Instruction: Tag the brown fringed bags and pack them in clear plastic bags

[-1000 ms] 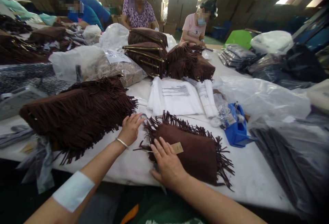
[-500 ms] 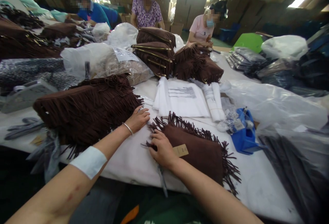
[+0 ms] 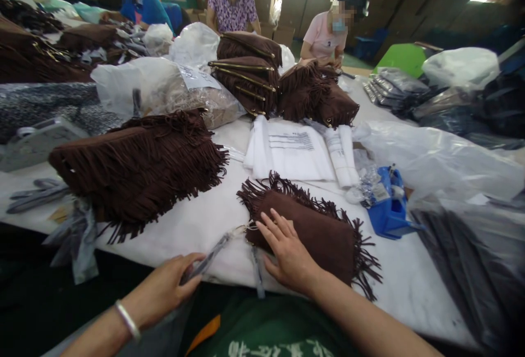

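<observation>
At the far left a pile of brown fringed bags (image 3: 139, 165) lies on the white table (image 3: 205, 226), well beyond the left fingers. The left hand (image 3: 164, 290) sits at the near table edge, its fingers curled and pinching the end of a thin grey strap (image 3: 211, 256); a metal bracelet (image 3: 128, 320) circles that wrist. The strap runs up and right from those fingertips to the near left corner of a single brown fringed bag (image 3: 315, 231), and a second length of it hangs over the table edge between the two hands. The right hand (image 3: 289, 253) lies flat on that bag's near left part, fingers spread and pressing down on the suede. Beyond the right fingertips sits a stack of folded white plastic bags (image 3: 291, 152), and further right a blue tape dispenser (image 3: 389, 209) stands just past the bag's fringe. Across the table, three other people work among more brown bags (image 3: 250, 75) and cardboard boxes
</observation>
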Demonstrator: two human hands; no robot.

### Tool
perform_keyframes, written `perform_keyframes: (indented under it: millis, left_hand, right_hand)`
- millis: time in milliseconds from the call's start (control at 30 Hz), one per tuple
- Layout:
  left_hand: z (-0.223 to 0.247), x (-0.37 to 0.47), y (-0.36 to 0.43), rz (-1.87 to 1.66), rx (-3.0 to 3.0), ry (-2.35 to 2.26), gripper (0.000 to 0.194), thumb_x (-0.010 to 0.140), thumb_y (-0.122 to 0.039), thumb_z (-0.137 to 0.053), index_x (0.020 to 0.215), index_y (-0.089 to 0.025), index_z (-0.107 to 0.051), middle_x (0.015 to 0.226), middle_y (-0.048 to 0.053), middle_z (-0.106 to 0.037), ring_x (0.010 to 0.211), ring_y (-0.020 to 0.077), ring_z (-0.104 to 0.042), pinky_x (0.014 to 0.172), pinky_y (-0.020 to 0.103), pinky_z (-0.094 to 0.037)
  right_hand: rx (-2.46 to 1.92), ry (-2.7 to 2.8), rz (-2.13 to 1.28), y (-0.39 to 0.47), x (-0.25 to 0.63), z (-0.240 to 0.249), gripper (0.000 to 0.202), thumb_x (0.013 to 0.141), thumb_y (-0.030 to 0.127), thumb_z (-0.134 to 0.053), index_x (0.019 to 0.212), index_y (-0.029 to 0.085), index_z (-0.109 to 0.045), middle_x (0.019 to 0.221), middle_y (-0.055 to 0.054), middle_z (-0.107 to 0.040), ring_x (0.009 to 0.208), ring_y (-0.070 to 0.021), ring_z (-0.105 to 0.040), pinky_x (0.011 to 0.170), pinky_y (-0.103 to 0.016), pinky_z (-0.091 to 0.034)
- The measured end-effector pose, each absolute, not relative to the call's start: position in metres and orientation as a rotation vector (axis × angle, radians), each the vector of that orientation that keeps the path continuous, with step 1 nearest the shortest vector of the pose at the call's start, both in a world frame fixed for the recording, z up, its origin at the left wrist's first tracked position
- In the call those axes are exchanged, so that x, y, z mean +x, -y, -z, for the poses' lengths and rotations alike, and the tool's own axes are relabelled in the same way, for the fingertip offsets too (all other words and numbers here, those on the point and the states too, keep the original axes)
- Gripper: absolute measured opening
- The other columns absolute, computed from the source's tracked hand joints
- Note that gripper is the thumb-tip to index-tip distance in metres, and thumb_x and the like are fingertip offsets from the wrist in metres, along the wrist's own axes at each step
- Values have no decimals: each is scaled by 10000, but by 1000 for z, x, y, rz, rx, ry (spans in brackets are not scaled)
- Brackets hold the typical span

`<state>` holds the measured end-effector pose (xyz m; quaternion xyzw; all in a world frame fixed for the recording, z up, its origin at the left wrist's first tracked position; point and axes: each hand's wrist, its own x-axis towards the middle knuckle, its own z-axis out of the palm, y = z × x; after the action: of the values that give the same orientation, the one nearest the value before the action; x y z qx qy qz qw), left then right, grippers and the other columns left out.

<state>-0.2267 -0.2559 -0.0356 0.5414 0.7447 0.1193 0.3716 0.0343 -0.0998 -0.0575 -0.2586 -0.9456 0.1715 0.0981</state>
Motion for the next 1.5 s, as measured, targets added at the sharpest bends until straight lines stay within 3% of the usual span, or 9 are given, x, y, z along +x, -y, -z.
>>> perform_keyframes:
  millis: [167,300,400,533,833,1000,1133,1267,1500]
  left_hand:
    - [50,-170,239,-402,1037,-1753,338,795,-538,-494,797,-206,-557,382,-50,-499,405,172,-491,490,251,-304]
    - [59,-140,222,-440,926,-1599,391,702,-555,-595,573,-210,-467,301,-45,-441,308,126,-378,443,247,-242]
    - [65,-115,218,-453,818,-1500,492,678,-674,-524,626,-184,-519,375,8,-543,296,114,-369,402,240,-253]
    - [76,-75,206,-623,675,-1426,588,674,-733,-429,783,-165,-537,578,47,-642,452,131,-532,432,221,-355]
    - [82,-58,207,-845,643,-1472,585,654,-675,-555,901,-146,-576,321,-110,-311,288,84,-310,310,182,-177]
    - [75,-94,210,-833,686,-1502,607,683,-675,-574,934,-125,-632,350,-56,-454,271,82,-328,309,203,-219]
    - [63,-141,198,-1135,467,-1569,467,745,-553,-630,964,-141,-642,729,45,-674,649,152,-633,610,243,-514]
    - [58,-145,182,-1152,206,-1097,511,845,-543,-511,1124,-124,-598,1092,138,-656,1050,228,-602,951,344,-453]
    - [72,-107,124,-1343,94,-608,642,862,-621,-387,1250,-131,-532,1150,126,-646,1101,299,-578,992,465,-410]
  right_hand:
    - [-767,2910,-370,103,60,82,606,818,224,-523,1400,172,-359,1465,-94,-336,1350,-267,-259,1081,-438,-257]
    - [-799,2899,-419,96,58,80,527,849,244,-520,1364,204,-416,1423,-74,-413,1300,-268,-341,1040,-453,-296]
    - [-834,2918,-562,92,56,70,494,872,236,-482,1361,201,-419,1421,-80,-414,1305,-268,-337,1043,-462,-281]
    - [-782,2977,-728,85,57,58,496,889,349,-457,1351,169,-438,1422,-121,-403,1313,-281,-341,1053,-457,-277]
    - [-715,3075,-761,106,63,51,959,651,427,-696,1425,51,-271,1486,-230,-185,1365,-391,-175,1090,-498,-228]
    - [-966,2829,-347,122,52,84,509,879,184,-489,1378,139,-401,1421,-142,-393,1295,-332,-368,1029,-465,-351]
    - [-940,2768,-310,114,53,84,449,891,85,-409,1330,158,-468,1363,-101,-482,1209,-282,-482,950,-417,-439]
    - [-937,2759,-430,104,58,61,497,869,29,-364,1348,134,-442,1368,-87,-476,1211,-237,-489,980,-371,-436]
    - [-817,2887,-490,121,74,68,551,878,42,-359,1414,166,-326,1429,-62,-389,1283,-220,-414,993,-358,-444]
